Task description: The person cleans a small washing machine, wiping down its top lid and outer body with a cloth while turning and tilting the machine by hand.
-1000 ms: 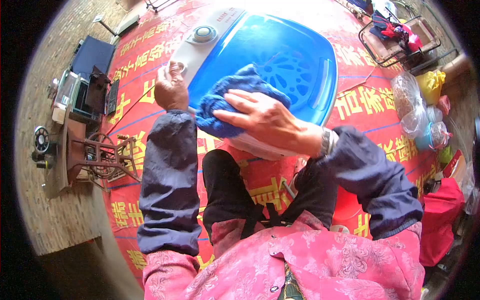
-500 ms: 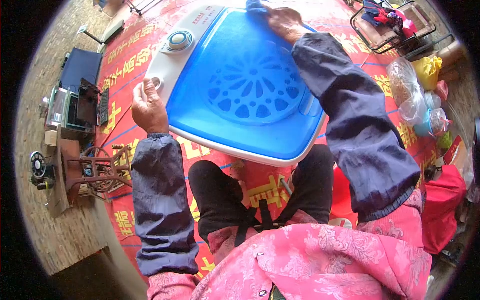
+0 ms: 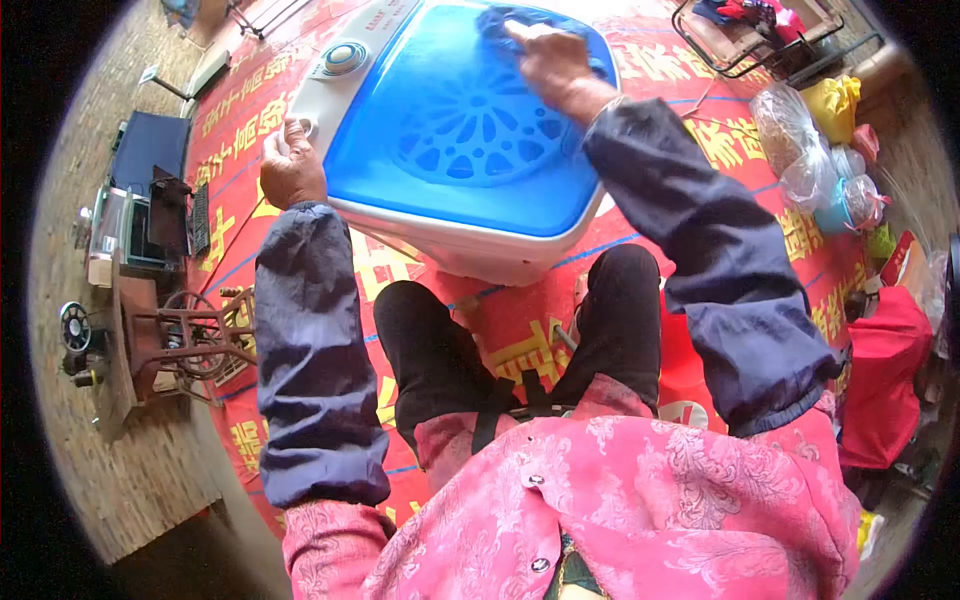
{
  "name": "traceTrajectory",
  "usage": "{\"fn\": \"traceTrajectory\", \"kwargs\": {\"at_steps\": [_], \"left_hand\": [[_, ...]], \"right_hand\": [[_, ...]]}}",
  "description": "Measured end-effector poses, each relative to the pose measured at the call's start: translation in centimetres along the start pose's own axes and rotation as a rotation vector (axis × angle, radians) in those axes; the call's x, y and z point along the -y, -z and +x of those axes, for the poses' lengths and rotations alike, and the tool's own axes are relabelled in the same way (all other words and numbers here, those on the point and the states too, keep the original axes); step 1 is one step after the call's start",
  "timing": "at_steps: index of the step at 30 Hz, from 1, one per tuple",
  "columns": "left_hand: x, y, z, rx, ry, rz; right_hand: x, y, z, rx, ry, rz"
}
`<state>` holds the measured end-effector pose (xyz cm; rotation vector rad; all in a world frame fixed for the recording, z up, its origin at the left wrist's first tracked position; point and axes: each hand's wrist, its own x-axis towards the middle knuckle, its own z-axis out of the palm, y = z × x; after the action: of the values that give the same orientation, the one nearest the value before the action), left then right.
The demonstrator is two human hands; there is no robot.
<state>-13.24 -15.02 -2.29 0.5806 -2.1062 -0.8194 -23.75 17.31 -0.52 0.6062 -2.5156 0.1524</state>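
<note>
In front of my knees stands a small washing machine (image 3: 490, 262) with a white body and a see-through blue lid (image 3: 400, 195). A dial (image 3: 345, 58) sits on its white control panel at the left. My left hand (image 3: 292, 168) grips the panel's near left corner, fingers curled over the edge. On the far right part of the lid, my right hand (image 3: 555, 62) presses a bunched dark blue cloth (image 3: 505, 28). Its fingers are bent over the cloth, which partly hides beneath them.
Red sheeting (image 3: 250, 140) with yellow characters covers the floor. At left are an old treadle sewing machine stand (image 3: 190, 335) and a keyboard (image 3: 200, 218). Plastic bags (image 3: 785, 125), a red cloth (image 3: 885, 380) and a metal-framed chair (image 3: 740, 40) with clothes stand at right.
My right hand has slid the cloth from the lid's far edge a little inward and nearer. The washing machine appears slightly higher and tilted, showing more of its front. My left hand keeps its corner.
</note>
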Motion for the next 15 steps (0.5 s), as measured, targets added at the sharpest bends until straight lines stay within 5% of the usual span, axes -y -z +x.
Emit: {"fn": "traceTrajectory", "kwargs": {"at_steps": [3, 9, 15], "left_hand": [[-1.1, 0.7, -0.5, 0.029, -0.050, -0.046], [0.1, 0.8, 0.2, 0.060, -0.072, 0.096], [-0.2, 0.8, -0.4, 0.005, -0.079, 0.119]], "right_hand": [[4.7, 2.4, -4.0, -0.197, 0.165, 0.174], [11.8, 8.0, -15.1, -0.263, 0.322, 0.298], [9.2, 10.4, -19.8, -0.310, 0.145, 0.500]]}}
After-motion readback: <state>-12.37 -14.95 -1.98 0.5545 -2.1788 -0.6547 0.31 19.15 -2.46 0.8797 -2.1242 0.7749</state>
